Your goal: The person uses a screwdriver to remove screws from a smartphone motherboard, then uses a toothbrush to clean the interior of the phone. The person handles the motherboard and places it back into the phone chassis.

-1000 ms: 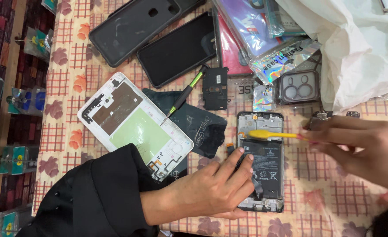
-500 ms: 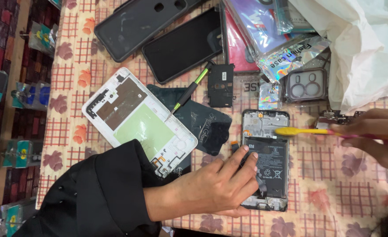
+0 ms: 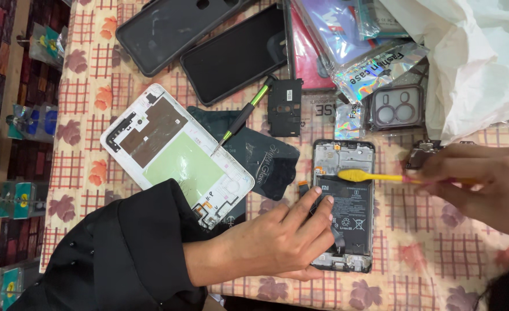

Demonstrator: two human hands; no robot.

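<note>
An opened phone (image 3: 346, 173) lies with its back off, its black battery showing, on a checked floral tablecloth. My left hand (image 3: 277, 236), in a black sleeve, rests flat on the phone's lower left side and pins it down. My right hand (image 3: 485, 184) grips the handle of a yellow brush (image 3: 364, 175). The yellow brush head lies across the phone just above the battery.
A white phone frame (image 3: 173, 152) lies left of my hand, a dark back cover (image 3: 266, 161) beside it. A green-and-black screwdriver (image 3: 243, 118), a small black plate (image 3: 284, 107), dark phone cases (image 3: 231, 55), packaged cases and a white plastic bag (image 3: 473, 57) fill the far side.
The brush head has moved down and left across the phone's upper part. My left hand stays pressed on the phone. The view has shifted slightly.
</note>
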